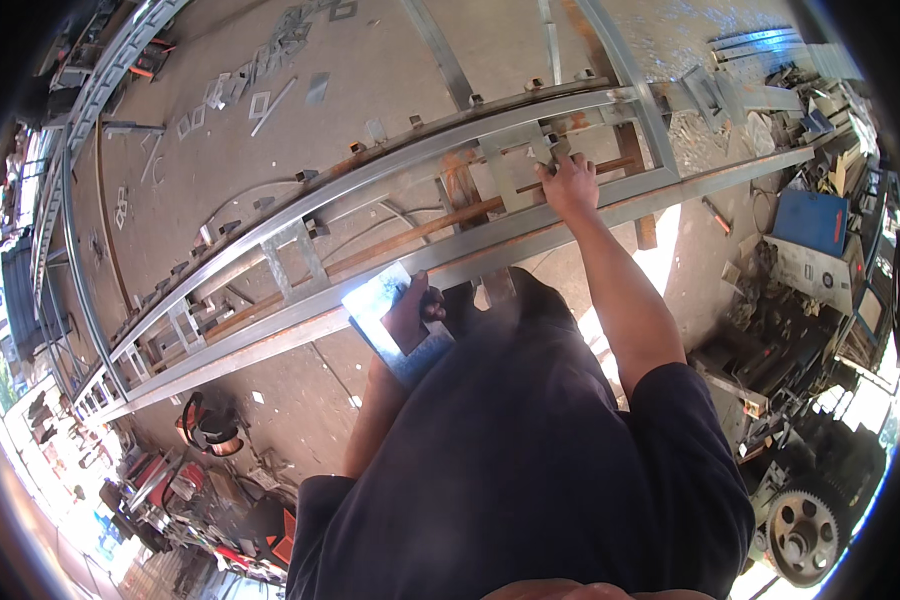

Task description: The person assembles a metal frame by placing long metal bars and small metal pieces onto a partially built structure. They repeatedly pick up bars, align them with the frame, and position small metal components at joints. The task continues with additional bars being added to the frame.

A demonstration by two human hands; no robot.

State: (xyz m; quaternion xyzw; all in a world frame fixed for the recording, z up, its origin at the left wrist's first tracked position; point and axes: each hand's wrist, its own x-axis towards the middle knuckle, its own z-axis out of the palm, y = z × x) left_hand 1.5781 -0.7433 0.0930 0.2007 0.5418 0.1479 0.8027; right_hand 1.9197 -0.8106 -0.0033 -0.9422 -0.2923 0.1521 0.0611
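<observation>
We hold a flat metal plate (388, 318) clasped in our left hand (410, 312) near our waist, while our right hand (570, 183) rests fingers-down on a cross-piece of the long steel frame (300, 315) ahead

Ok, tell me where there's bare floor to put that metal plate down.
Bare concrete lies beyond the long steel frame, between it and the scattered offcuts. Left hand holds the plate; right hand rests on the frame. The right side, by the blue box, is crowded.
</observation>
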